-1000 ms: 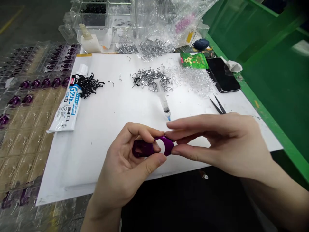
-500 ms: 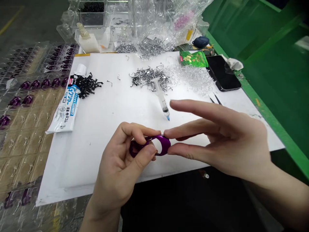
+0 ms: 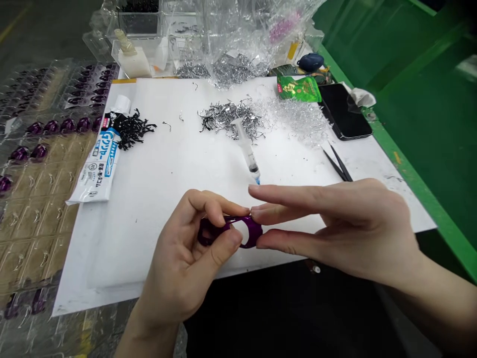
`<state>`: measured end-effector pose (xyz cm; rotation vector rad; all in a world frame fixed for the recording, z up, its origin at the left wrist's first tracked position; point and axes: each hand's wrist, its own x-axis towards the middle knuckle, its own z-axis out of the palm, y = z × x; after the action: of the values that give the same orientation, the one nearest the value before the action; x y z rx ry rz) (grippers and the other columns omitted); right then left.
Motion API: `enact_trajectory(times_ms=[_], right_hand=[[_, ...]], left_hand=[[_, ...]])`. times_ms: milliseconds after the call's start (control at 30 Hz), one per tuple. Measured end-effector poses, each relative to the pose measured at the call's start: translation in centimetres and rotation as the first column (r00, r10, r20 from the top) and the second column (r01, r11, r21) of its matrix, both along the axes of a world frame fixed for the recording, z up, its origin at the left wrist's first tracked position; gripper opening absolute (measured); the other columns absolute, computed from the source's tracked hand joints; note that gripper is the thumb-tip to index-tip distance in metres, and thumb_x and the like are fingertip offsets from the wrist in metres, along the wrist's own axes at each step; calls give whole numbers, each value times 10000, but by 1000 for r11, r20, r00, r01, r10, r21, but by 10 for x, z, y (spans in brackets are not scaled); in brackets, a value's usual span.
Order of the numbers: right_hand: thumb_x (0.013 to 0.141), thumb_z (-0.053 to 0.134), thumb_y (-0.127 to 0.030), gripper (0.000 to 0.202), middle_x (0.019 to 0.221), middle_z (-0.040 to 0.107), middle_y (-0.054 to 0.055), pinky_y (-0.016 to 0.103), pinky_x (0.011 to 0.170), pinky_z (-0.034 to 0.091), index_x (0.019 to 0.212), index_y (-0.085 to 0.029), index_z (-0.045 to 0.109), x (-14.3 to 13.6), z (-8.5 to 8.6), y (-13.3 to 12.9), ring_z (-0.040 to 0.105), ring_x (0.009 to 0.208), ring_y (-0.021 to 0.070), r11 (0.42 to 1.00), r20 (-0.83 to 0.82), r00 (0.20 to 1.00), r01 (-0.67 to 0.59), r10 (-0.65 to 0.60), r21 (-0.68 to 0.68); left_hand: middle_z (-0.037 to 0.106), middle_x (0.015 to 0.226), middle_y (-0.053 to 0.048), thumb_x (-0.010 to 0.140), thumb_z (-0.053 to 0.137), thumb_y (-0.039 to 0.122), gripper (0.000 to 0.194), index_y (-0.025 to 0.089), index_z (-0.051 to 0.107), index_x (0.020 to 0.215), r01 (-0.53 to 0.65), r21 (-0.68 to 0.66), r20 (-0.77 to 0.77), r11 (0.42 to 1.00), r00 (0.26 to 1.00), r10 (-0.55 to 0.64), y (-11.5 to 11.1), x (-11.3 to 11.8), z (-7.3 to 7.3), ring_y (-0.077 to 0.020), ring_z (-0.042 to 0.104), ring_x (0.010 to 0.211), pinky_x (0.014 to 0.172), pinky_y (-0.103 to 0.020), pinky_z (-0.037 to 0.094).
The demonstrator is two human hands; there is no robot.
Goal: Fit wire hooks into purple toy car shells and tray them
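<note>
My left hand (image 3: 182, 268) is closed round a small glossy purple part (image 3: 254, 231) with a pale oval area on its near side; its thumb and fingers pinch the left half. What kind of part it is, I cannot make out. At the right end, my right hand (image 3: 357, 228) grips the same part between thumb and fingertips, with the index finger stretched out above. Just beyond the hands lies a syringe (image 3: 248, 151) with a blue tip. Black tweezers (image 3: 338, 164) rest behind my right hand, partly hidden by it.
Silver strand pieces (image 3: 231, 117), clear ones (image 3: 303, 122) and black ones (image 3: 134, 130) lie in heaps on the white sheet (image 3: 156, 248). A glue tube (image 3: 95, 169), green packet (image 3: 298, 88) and phone (image 3: 346, 112) surround them. Trays (image 3: 37, 179) with purple parts stand left.
My right hand has come down slightly, its index finger lower over the purple part, uncovering more of the tweezers. The pale oval has turned a little. Both hands keep hold of the part.
</note>
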<state>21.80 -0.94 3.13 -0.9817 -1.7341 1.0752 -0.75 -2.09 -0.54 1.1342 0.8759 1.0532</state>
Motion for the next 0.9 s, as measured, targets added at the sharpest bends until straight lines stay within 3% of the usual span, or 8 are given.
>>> enact_trajectory(times_ms=[233,400,533,600,700,800,867,900], right_hand=[[853,958,-127,362,1034,873,-32,213,802,741,1166,-292,883,1,-5,4,869,868,183,997,27,1000,10,-12,77],[859,957,-152,323,1014,878,-14,210,839,729,1152,-268,885,3,-15,6,863,875,170,998,-9,1000,-13,13,63],[802,968,-54,501,1122,869,-18,259,969,717,1222,-307,861,3,-23,6,853,1005,176,999,-211,978,-14,7,-31],[777,971,-22,610,1243,845,4,283,1006,710,1295,-314,833,0,-28,6,835,1105,191,994,-304,951,-76,50,-76],[772,992,-58,723,1370,804,42,288,1007,708,1412,-312,772,-11,-32,5,811,1191,212,986,-321,936,-163,144,-32],[823,965,-91,581,1243,847,40,263,955,717,1349,-282,809,-10,-28,-1,845,1054,194,995,-245,965,-91,95,27],[826,961,-96,511,1153,862,15,278,929,724,1277,-303,840,6,-20,-8,851,983,197,998,-178,983,55,-47,41],[830,963,-113,516,1164,859,2,295,937,723,1279,-334,837,18,-14,-13,847,1004,208,988,-142,981,143,-135,49]], left_hand=[[730,1130,8,1073,730,187,167,278,608,1005,-20,51,-45,999,999,22,0,0,-2,-122,660,931,807,-193,548],[689,1126,7,1062,740,178,176,272,604,1004,-26,46,-57,999,998,28,2,0,-2,-116,622,894,779,-199,524],[610,1204,13,1032,779,210,184,303,628,1082,-40,-1,80,999,996,40,3,3,0,-99,588,814,725,-208,540],[590,1224,13,1008,807,226,235,314,613,1108,-67,-9,122,998,990,68,3,5,0,-95,596,794,708,-213,553],[576,1243,12,1003,806,228,296,334,580,1162,-76,13,142,997,987,74,3,9,-1,-101,626,823,721,-218,572],[584,1262,-7,1071,712,237,229,337,584,1233,-55,97,23,994,998,53,-1,12,2,-116,664,887,809,-254,599],[616,1319,-44,1080,684,225,256,328,619,1305,-64,270,-200,961,972,121,-6,6,8,-162,687,1017,861,-286,605],[643,1341,-61,1068,689,215,281,319,649,1326,-71,401,-304,913,930,206,-8,-2,12,-194,687,1090,866,-303,604]])
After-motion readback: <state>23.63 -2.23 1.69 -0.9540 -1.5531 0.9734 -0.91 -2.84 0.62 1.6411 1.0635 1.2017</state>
